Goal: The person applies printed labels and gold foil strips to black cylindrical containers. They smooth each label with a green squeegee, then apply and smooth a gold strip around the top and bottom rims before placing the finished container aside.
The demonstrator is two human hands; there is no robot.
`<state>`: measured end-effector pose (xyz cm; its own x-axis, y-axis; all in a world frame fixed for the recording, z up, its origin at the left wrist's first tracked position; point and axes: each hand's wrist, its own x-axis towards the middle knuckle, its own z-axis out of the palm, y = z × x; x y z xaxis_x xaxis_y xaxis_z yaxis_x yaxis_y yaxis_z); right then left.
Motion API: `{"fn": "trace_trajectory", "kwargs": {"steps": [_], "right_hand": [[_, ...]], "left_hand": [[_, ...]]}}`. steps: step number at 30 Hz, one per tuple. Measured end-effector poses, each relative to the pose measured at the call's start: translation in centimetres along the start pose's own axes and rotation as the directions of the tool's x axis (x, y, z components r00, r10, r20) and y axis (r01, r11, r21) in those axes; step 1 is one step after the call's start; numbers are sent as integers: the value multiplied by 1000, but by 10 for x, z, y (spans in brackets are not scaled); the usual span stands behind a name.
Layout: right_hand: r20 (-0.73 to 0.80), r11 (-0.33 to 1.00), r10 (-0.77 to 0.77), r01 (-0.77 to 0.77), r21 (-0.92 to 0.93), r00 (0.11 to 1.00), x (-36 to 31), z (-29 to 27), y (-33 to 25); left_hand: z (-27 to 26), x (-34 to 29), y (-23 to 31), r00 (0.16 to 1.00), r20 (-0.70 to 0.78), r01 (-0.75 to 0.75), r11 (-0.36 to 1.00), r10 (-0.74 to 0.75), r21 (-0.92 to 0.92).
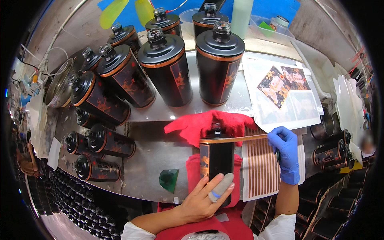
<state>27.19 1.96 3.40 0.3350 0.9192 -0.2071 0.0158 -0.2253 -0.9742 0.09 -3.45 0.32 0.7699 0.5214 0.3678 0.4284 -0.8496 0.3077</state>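
Note:
A black bottle (220, 160) with a decorated panel lies in front of me on red cloth, its neck pointing away. My left hand (208, 197), bare apart from a grey finger cover, holds its lower end, fingers across the side. A long copper-coloured strip (240, 139) runs from the bottle's shoulder to the right. My right hand (286, 152), in a blue glove, pinches the strip's far right end, and a bit of something dark green shows by its fingers. Under the strip lies a sheet of copper strips (260, 168).
Several black bottles (218, 72) stand at the back; others (102, 170) lie on the left. A green, flat scraper-like piece (169, 180) rests left of the red cloth (184, 128). Printed sheets (280, 104) are at the back right, and more bottles (332, 154) lie beyond my right hand.

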Motion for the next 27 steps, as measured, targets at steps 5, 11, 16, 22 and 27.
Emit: {"fn": "trace_trajectory", "kwargs": {"steps": [5, 11, 16, 22, 27], "right_hand": [[104, 997, 82, -81, -10, 991, -8, 28, -3], [125, 991, 127, -131, 18, 984, -9, 39, -5], [137, 995, 88, -94, 43, 987, -9, 42, 0], [208, 972, 152, -184, 144, 966, -11, 55, 6], [258, 982, 91, -130, 137, 962, -12, 67, 9]], "left_hand": [[22, -38, -18, 969, -173, 97, 914, -178, -394], [7, -31, -9, 932, -213, 188, 894, -292, -406], [-1, -8, -2, 983, -67, 154, 970, -170, -190], [25, -39, -28, 970, -45, 163, 780, -237, -604], [7, -30, -37, 917, -84, 252, 729, -390, -636]]}}
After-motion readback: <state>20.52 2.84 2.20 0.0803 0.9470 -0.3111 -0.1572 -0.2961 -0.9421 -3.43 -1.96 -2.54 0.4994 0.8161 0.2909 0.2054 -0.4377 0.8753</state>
